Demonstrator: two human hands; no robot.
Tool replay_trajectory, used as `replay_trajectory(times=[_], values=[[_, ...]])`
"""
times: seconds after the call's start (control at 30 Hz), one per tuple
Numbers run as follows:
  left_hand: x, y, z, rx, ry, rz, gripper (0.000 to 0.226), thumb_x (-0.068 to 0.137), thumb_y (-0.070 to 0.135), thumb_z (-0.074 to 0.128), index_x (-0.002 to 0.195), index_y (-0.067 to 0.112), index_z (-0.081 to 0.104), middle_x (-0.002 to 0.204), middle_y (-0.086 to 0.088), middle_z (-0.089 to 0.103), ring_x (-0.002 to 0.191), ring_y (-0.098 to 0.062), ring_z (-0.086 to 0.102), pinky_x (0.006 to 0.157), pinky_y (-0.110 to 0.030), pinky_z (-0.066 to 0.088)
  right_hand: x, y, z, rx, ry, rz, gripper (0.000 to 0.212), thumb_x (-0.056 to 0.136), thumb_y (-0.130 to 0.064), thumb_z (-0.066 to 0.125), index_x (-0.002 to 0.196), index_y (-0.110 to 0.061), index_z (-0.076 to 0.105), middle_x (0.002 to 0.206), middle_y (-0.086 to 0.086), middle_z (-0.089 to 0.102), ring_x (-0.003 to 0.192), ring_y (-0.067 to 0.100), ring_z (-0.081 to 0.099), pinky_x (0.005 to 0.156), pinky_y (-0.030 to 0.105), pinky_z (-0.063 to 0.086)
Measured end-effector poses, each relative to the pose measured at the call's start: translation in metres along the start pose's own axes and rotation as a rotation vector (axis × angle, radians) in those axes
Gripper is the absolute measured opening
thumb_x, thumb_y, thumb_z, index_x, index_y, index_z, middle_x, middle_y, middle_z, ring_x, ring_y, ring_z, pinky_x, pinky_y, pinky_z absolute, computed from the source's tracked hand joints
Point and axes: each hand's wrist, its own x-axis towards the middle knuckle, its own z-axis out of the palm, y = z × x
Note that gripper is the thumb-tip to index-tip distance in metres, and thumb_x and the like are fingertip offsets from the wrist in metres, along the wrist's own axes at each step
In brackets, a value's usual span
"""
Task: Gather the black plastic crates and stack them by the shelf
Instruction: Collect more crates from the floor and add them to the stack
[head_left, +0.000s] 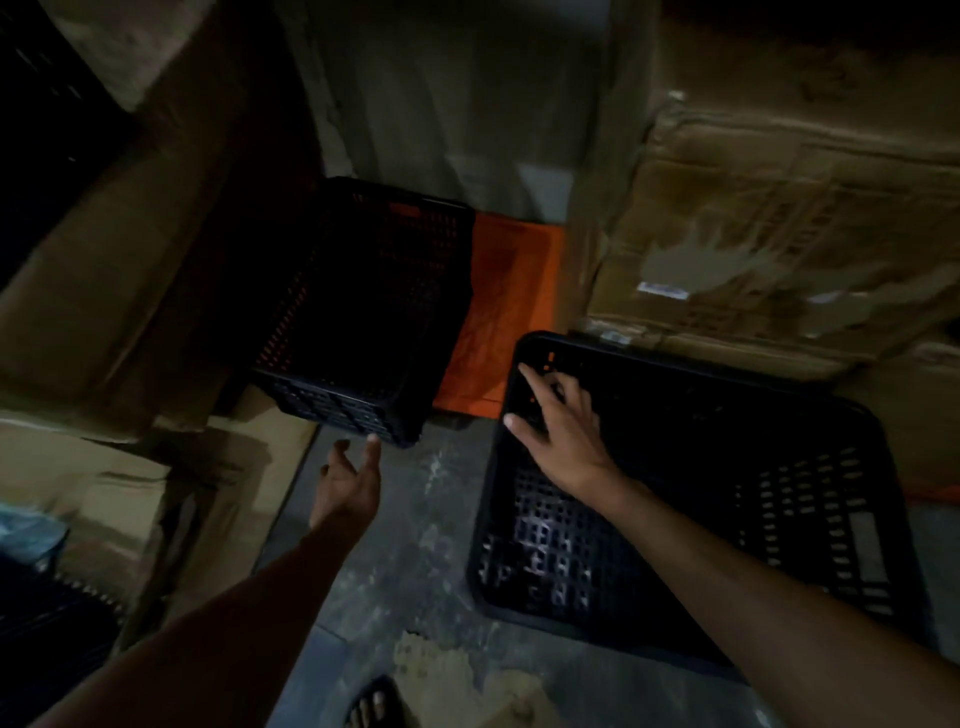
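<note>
A sandalled foot (376, 701) is being shown nearest, on the concrete floor (415, 561). Right of it, a black crate (727, 493) is being rested on the floor, and the right hand (558, 423) is being laid open, fingers spread, inside its far corner. The left hand (348, 480) is being held open, fingertips just below a second black crate (374, 312), which is being kept tilted beyond, beside an orange sheet (506, 306) and between cardboard boxes (779, 218).
</note>
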Motion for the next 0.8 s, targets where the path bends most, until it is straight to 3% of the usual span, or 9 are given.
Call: replay_trajectory(times=[0.17, 0.33, 0.5, 0.57, 0.67, 0.73, 0.8], values=[[0.077, -0.012, -0.022, -0.247, -0.097, -0.149, 0.066, 0.096, 0.052, 0.036, 0.143, 0.006, 0.032, 0.144, -0.027, 0.043, 0.126, -0.045, 0.047, 0.102, -0.054, 0.042, 0.088, -0.068, 0.051, 0.152, 0.046, -0.016, 0.061, 0.096, -0.044, 0.049, 0.15, -0.034, 0.025, 0.153, 0.005, 0.032, 0.141, 0.024, 0.027, 0.111, 0.035, 0.025], [0.13, -0.028, -0.023, -0.33, -0.271, -0.263, 0.064, 0.096, 0.054, 0.033, 0.149, 0.02, 0.022, 0.147, -0.017, 0.04, 0.118, -0.043, 0.054, 0.085, -0.046, 0.046, 0.158, -0.078, 0.099, 0.334, -0.013, 0.154, 0.061, 0.094, -0.032, 0.058, 0.149, -0.02, 0.033, 0.15, 0.007, 0.041, 0.138, 0.023, 0.039, 0.113, 0.03, 0.032], [0.192, -0.03, -0.008, -0.461, -0.281, -0.299, 0.079, 0.09, 0.059, 0.043, 0.153, 0.03, 0.006, 0.152, -0.018, 0.034, 0.118, -0.044, 0.053, 0.09, -0.056, 0.05, 0.213, -0.054, 0.131, 0.419, -0.064, 0.274, 0.06, 0.094, -0.031, 0.059, 0.146, -0.016, 0.035, 0.147, 0.004, 0.044, 0.126, 0.012, 0.044, 0.09, 0.013, 0.032], [0.208, -0.027, 0.002, -0.537, -0.292, -0.3, 0.082, 0.089, 0.061, 0.045, 0.151, 0.04, -0.004, 0.155, -0.016, 0.031, 0.12, -0.044, 0.053, 0.087, -0.059, 0.051, 0.235, -0.046, 0.138, 0.447, -0.086, 0.301, 0.06, 0.096, -0.033, 0.055, 0.148, -0.019, 0.031, 0.148, 0.004, 0.043, 0.121, 0.011, 0.044, 0.089, 0.019, 0.037], [0.223, -0.029, 0.017, -0.697, -0.273, -0.311, 0.075, 0.087, 0.059, 0.05, 0.145, 0.052, 0.004, 0.149, -0.012, 0.04, 0.11, -0.042, 0.058, 0.075, -0.055, 0.055, 0.268, -0.039, 0.15, 0.519, -0.124, 0.38, 0.071, 0.096, -0.042, 0.051, 0.154, -0.025, 0.014, 0.158, 0.002, 0.03, 0.137, 0.026, 0.04, 0.1, 0.038, 0.043], [0.235, -0.031, 0.025, -0.813, -0.199, -0.31, 0.076, 0.087, 0.051, 0.056, 0.144, 0.05, 0.006, 0.138, -0.012, 0.049, 0.099, -0.037, 0.062, 0.067, -0.05, 0.057, 0.286, -0.033, 0.159, 0.542, -0.119, 0.409, 0.078, 0.095, -0.047, 0.05, 0.155, -0.027, 0.004, 0.162, -0.001, 0.02, 0.143, 0.025, 0.032, 0.108, 0.044, 0.038], [0.247, -0.025, 0.03, -0.882, -0.164, -0.317, 0.076, 0.089, 0.038, 0.058, 0.144, 0.046, 0.007, 0.128, -0.01, 0.054, 0.091, -0.033, 0.064, 0.058, -0.045, 0.058, 0.299, -0.029, 0.17, 0.547, -0.074, 0.387, 0.081, 0.096, -0.045, 0.049, 0.155, -0.023, -0.001, 0.163, 0.001, 0.013, 0.147, 0.023, 0.023, 0.117, 0.038, 0.026]])
